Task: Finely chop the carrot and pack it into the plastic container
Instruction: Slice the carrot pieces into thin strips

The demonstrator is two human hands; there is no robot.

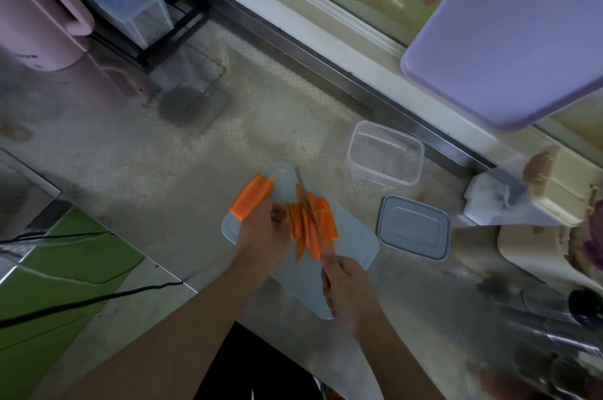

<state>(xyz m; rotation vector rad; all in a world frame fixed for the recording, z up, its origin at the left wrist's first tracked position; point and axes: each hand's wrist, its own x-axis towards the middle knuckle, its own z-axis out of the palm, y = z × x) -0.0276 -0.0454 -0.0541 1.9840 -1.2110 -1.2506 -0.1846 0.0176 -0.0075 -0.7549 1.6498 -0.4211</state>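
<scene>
A pale cutting board (pixel 352 246) lies on the steel counter. Several long carrot strips (pixel 313 223) are bunched on it, and a larger uncut carrot piece (pixel 251 200) rests at the board's upper left corner. My left hand (pixel 264 233) presses on the strips from the left, fingers curled over them. My right hand (pixel 346 288) grips the handle of a knife (pixel 308 203) whose blade lies lengthwise over the strips. A clear plastic container (pixel 385 154) stands open behind the board, and its grey lid (pixel 412 226) lies flat to the board's right.
A pink jug (pixel 39 24) and a clear box on a black rack (pixel 130 1) stand far left. A purple board (pixel 509 30) leans at the back right. Beige boxes and a white bag (pixel 522 200) crowd the right. A black cable (pixel 81 298) crosses the counter's near left.
</scene>
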